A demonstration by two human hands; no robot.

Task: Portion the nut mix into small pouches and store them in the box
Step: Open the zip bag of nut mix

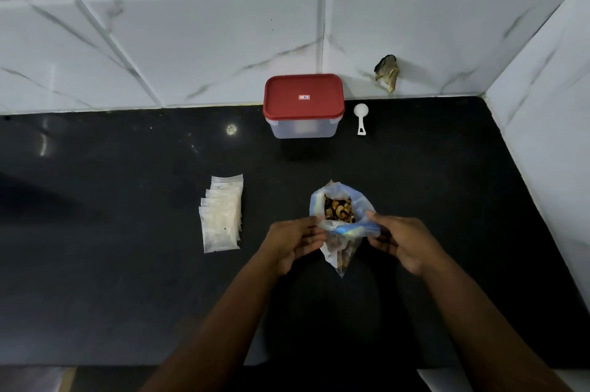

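A clear zip bag of nut mix (341, 216) stands open in the middle of the black counter (127, 264), brown nuts showing through its mouth. My left hand (292, 243) pinches the bag's left rim and my right hand (402, 241) pinches the right rim, holding the mouth spread. A fanned stack of several small empty pouches (222, 216) lies to the left of the bag. The clear box with a red lid (304, 106) sits shut at the back by the wall. A white scoop (361, 118) lies just right of the box.
White marble-look tiled walls (191, 24) bound the counter at the back and on the right. A damaged hole in the tile (388, 70) shows above the scoop. The counter's front edge runs along the bottom of the view.
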